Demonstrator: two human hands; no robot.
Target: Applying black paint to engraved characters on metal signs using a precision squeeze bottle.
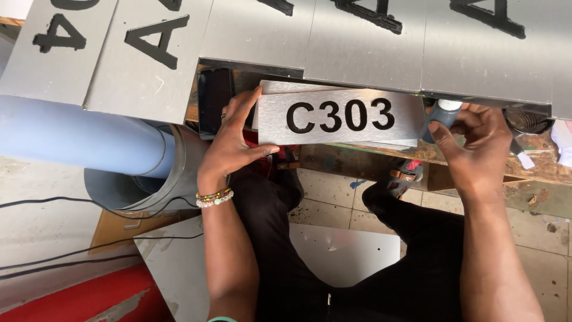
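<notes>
Under bench edge, left hand (229,143) gripping plate (339,116)

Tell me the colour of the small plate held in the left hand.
Brushed silver plate with black characters, in the head view, held by the left hand.

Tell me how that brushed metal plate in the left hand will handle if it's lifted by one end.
The brushed metal plate looks thin and flat, so probably stiff and light. Its smooth sheen suggests it could slip; the left hand grips only its end. The right hand, holding a small dark bottle, is at the other end.
</notes>
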